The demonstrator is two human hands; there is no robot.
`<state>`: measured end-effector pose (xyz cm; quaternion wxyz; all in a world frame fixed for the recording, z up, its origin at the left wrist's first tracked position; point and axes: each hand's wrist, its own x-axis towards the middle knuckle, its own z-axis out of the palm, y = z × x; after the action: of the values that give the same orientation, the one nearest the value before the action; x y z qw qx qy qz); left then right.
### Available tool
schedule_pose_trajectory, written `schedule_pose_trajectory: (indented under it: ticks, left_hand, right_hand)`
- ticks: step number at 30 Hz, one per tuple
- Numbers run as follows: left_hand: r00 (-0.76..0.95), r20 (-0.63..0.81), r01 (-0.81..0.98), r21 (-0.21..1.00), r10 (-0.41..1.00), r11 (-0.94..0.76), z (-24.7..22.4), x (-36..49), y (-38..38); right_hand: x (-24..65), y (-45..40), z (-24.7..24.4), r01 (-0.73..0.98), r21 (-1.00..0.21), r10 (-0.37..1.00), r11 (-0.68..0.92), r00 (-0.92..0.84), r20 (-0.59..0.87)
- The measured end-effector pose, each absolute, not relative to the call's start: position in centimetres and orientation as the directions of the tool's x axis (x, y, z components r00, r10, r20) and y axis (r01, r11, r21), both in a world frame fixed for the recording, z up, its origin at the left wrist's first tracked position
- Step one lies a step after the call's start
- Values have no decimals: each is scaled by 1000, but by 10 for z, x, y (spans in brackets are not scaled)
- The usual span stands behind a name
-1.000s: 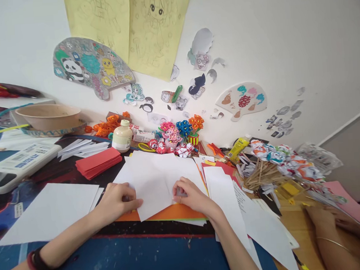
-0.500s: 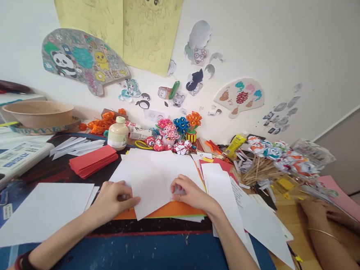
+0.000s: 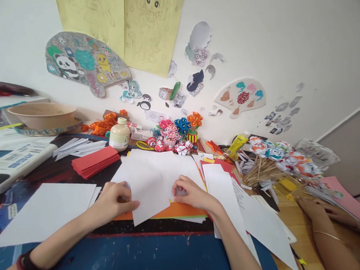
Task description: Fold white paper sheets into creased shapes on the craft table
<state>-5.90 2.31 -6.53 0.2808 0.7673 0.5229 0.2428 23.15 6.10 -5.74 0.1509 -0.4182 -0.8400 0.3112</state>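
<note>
A white paper sheet (image 3: 148,190) is held up at an angle over a stack of paper with an orange sheet (image 3: 185,210) near its front edge. My left hand (image 3: 118,201) pinches the sheet's left edge between thumb and fingers. At the sheet's lower right corner, my right hand (image 3: 190,193) has its fingers pressed together on the paper. More white paper (image 3: 185,165) lies flat behind the held sheet. A dark mat (image 3: 155,226) shows under the stack.
Red paper strips (image 3: 95,160), a glue bottle (image 3: 119,135) and flower crafts (image 3: 182,126) stand behind. White sheets (image 3: 46,210) lie left, printed sheets (image 3: 263,223) right. Another person's hands (image 3: 314,208) rest at the far right, near a yellow box (image 3: 288,184).
The held sheet's lower corner has dropped slightly toward me and its surface bends more. Both hands keep their hold, nearly in place. The view has shifted a little.
</note>
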Motion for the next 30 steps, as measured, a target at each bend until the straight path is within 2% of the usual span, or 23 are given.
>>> schedule_pose_trajectory:
  ticks: [3,9,13,19,23,26,30]
  left_hand:
    - [352,73,643,706,933,-297,-66,-62,22]
    - [318,112,675,670,941,-308,-64,-61,21]
    - [321,123,670,671,939,-317,-63,-60,21]
    - [338,143,707,613,930,-352,-62,-58,22]
    - [415,139,649,647,899,-399,-53,-56,18]
    - [443,117,596,703,889,-389,-43,-55,13]
    - [288,131,580,765,948,-282,-31,-53,8]
  right_hand:
    - [231,60,-56,619,-645,800,449,-600,-18]
    - [229,57,-53,613,-647,807,454,-591,6]
    - [229,56,-51,589,-683,815,433,-579,18]
    - [221,51,-48,552,-724,854,414,-511,98]
    - [209,46,-47,461,-790,857,404,-492,152]
    - [204,42,-45,341,-878,854,336,-503,131]
    - [203,39,-37,201,-956,818,211,-572,61]
